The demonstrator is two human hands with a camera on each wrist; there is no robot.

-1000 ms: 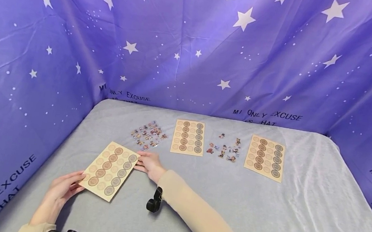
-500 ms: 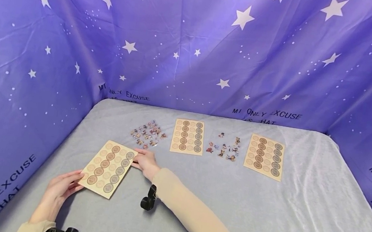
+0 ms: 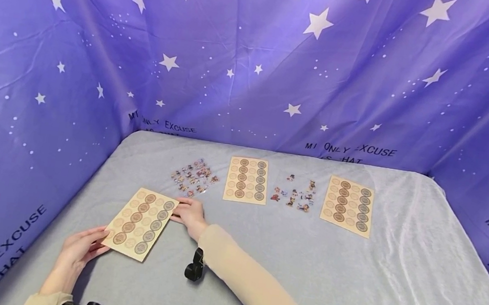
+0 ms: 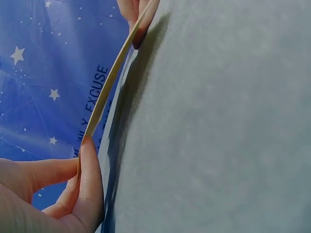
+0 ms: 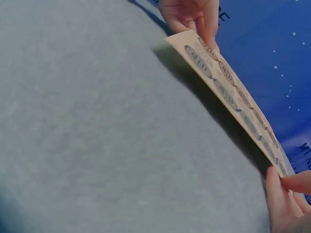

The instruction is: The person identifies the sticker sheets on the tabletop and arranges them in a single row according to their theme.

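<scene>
Both hands (image 3: 81,247) (image 3: 190,216) pinch a sheet (image 3: 140,225) bearing circles (image 3: 136,217).

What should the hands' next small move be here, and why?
Probably lower the held sheet flat onto the table: the left hand and right hand grip it near opposite corners, both wrist views show it raised, and the two other tan sheets lie flat.

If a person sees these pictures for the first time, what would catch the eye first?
Probably the purple fabric backdrop printed with white stars, which rises behind and beside the grey cloth-covered table. Next, the tan rectangular paper-like sheet with brown and grey circles, held at the near left between the left hand's grip and the right hand's grip. Two similar tan sheets lie farther back, to its right.
</scene>
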